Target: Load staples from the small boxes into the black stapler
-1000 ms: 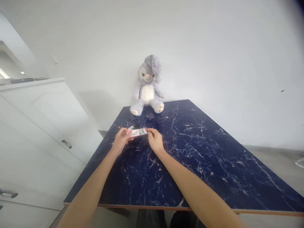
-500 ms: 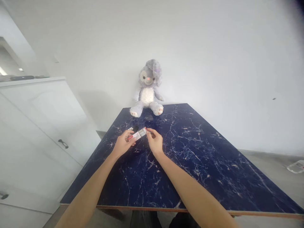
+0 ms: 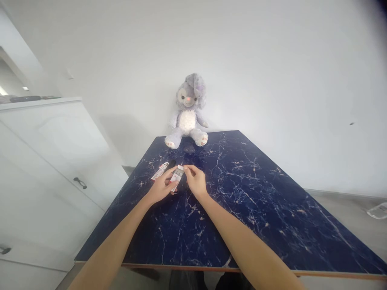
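My left hand is closed around a small white box with red print, thumb across its front. Grey strips that look like staples show in the box's open upper part. At the far end, the thumb and fingertips of my right hand pinch the box's white end piece. Just beyond my left hand, a black, elongated object lies on the table, too small to name. Beside it are flat white-and-red packets, partly hidden by my left hand.
The dark blue marble-patterned table reaches to the wall. A grey-lilac plush toy sits at its far edge, with a small dark item in front. A white cabinet stands left. A clear plastic container is on the floor at right.
The box has turned in my hands to point more away from me. My left hand has shifted right and nearer, uncovering more of the packets; my right hand stays at the box's far end.
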`<state>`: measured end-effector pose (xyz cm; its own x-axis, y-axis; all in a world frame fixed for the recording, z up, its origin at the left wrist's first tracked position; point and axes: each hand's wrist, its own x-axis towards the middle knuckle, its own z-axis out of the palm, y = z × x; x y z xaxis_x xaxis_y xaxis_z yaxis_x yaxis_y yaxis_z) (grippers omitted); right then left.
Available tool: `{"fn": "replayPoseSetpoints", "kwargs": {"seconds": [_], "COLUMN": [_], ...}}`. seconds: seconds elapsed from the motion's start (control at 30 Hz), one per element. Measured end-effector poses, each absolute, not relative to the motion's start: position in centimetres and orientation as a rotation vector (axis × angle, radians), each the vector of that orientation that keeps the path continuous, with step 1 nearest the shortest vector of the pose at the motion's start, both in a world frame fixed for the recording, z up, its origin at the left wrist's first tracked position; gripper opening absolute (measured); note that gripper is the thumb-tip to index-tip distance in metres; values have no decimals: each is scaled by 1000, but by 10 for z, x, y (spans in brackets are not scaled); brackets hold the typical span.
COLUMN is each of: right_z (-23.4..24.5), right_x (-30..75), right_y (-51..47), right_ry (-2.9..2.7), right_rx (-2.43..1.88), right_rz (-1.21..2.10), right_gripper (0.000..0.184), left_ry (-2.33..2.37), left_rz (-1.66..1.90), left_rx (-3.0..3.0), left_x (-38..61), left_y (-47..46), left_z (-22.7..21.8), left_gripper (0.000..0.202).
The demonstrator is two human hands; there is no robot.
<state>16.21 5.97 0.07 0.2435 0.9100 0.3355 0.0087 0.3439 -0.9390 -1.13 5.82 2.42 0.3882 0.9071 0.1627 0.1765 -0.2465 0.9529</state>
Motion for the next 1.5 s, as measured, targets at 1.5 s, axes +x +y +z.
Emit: {"fn": "replayPoseSetpoints", "kwargs": {"seconds": [1.5], "right_z": [-6], "right_x": [160], "right_y": [64], "right_ry": [-1336], "right_rx": [-1266], "right_rz": [784], "right_gripper": [15], "left_ry": [1898], "left_rz": [1014], "left_rx": [2416], "left_x": [-76], "left_y": [105], "left_z": [21], "left_gripper": [37]}}
